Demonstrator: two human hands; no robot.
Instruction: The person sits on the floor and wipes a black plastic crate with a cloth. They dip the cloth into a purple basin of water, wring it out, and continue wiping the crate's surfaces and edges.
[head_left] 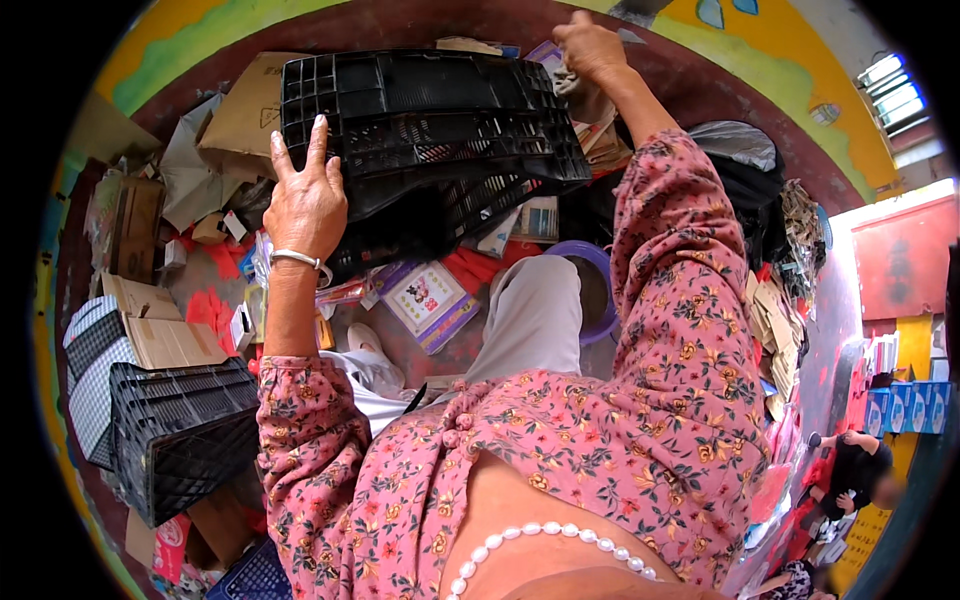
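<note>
A black plastic crate (430, 95) with slatted, grid-like walls stands tilted in front of me. My left hand (308, 200) lies against its left side with two fingers stretched out and spread. Past the crate's far right corner, my right hand (592, 48) is closed on a grey-beige rag (572, 84), which hangs below the fingers. Beneath the crate lies a purple-edged picture box (428, 303), partly covered. Beside my leg is a purple basin (598, 320), half hidden by my sleeve.
At the lower left another black crate (185, 430) leans by cardboard (165, 325). Red cloth, boxes and papers litter the floor to my left. Flattened cardboard (775, 335) is stacked at right. A painted wall (760, 60) curves behind. Another person (855, 470) is at far right.
</note>
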